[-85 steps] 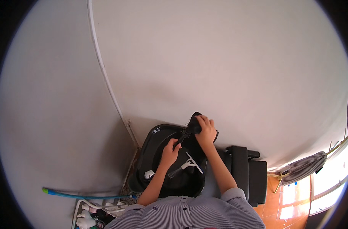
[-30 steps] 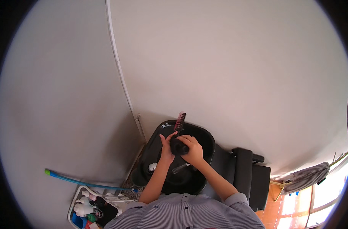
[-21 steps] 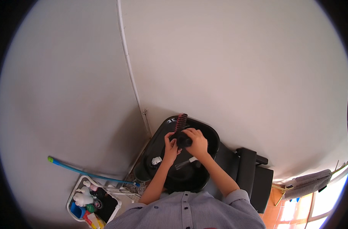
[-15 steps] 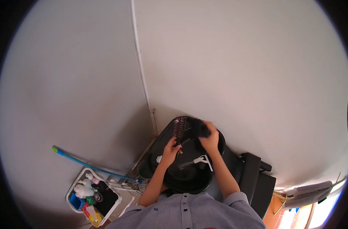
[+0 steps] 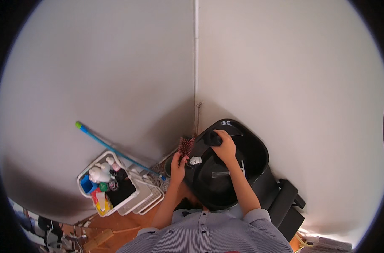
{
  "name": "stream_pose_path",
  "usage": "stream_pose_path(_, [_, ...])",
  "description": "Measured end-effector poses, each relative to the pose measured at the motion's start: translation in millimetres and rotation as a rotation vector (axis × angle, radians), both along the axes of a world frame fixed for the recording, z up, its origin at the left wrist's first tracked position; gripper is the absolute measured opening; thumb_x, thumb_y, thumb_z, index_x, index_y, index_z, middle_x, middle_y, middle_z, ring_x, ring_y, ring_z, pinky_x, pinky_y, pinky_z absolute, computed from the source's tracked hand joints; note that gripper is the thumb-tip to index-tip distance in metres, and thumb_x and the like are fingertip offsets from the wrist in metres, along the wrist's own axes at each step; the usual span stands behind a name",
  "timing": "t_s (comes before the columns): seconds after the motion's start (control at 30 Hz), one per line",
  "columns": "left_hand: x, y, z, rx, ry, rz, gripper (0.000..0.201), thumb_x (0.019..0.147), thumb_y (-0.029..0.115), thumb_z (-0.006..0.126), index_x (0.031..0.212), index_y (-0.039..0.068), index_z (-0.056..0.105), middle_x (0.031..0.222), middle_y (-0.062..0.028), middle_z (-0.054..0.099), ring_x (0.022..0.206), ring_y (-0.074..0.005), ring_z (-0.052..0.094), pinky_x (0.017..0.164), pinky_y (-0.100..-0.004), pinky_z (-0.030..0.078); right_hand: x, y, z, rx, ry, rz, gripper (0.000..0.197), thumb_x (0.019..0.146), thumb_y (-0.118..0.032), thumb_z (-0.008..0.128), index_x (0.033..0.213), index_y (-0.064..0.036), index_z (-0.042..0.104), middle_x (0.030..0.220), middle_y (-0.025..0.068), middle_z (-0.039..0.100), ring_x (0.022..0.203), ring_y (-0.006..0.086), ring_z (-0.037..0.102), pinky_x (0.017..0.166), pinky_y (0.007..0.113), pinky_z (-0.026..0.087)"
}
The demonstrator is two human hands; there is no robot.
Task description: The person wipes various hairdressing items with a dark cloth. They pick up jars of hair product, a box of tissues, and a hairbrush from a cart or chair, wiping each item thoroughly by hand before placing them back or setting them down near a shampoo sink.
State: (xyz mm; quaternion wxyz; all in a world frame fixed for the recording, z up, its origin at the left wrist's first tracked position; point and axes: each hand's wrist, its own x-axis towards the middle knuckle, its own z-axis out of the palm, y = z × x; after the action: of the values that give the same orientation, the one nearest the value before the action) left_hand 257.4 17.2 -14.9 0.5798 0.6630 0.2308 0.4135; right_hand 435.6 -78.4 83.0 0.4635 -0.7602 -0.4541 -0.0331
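Note:
My left hand (image 5: 178,167) is closed around the handle of a hairbrush (image 5: 186,146), its reddish bristled head pointing up. Close beside it, my right hand (image 5: 225,146) grips a dark, rounded black object (image 5: 211,138) whose kind I cannot make out. The two held things are apart, with a small gap between them. Both hands are over the left side of a black wash basin (image 5: 265,154). Inside the basin lies a squeegee-like tool (image 5: 220,174) with a white part, partly hidden behind my right forearm. A small white object (image 5: 195,160) sits on the basin's left ledge.
A white rolling cart (image 5: 135,198) with bottles and packets stands at the left, a blue pole with a green end (image 5: 116,149) leaning behind it. A black padded chair (image 5: 280,198) adjoins the basin on the right. Walls meet at a white pipe (image 5: 196,50).
The view has turned left, so basin and cart appear farther right. My hands have shifted left relative to the basin, with the brush and the black object still held.

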Motion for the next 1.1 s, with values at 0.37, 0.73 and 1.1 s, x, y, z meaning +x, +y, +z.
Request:
stream_pose_path(0.37, [-59.6, -1.4, -35.6, -0.276, -0.098, 0.189, 0.024, 0.090, 0.007, 0.050, 0.112, -0.001, 0.045, 0.099, -0.0063, 0.055, 0.088, -0.0137, 0.052, 0.073, -0.0257, 0.043, -105.6, 77.7, -158.2, -0.530, 0.086, 0.145, 0.075, 0.064, -0.024, 0.074, 0.127, -0.0104, 0.037, 0.124, 0.0122, 0.041, 0.113, 0.0334, 0.038, 0.092, 0.045, 0.033])
stream_pose_path(0.73, [-86.9, -11.3, -33.5, -0.326, -0.064, 0.120, 0.026, 0.090, 0.005, 0.049, 0.115, -0.001, 0.045, 0.099, -0.0063, 0.056, 0.083, -0.0113, 0.052, 0.070, -0.0240, 0.044, -123.8, 51.1, -144.2, -0.545, -0.049, 0.071, 0.065, 0.070, -0.037, 0.070, 0.124, -0.0109, 0.045, 0.131, 0.0042, 0.043, 0.115, 0.0302, 0.040, 0.088, 0.049, 0.034])
stream_pose_path(1.1, [-226.6, -10.0, -21.7, -0.339, -0.093, 0.154, 0.026, 0.089, 0.005, 0.050, 0.115, 0.001, 0.047, 0.103, -0.0059, 0.056, 0.090, -0.0138, 0.053, 0.073, -0.0266, 0.046, -236.8, 67.3, -64.6, -0.048, 1.005, 0.598, 0.035, 0.091, -0.033, 0.049, 0.112, -0.0068, 0.057, 0.105, 0.0031, 0.062, 0.088, 0.0124, 0.057, 0.078, 0.028, 0.043])
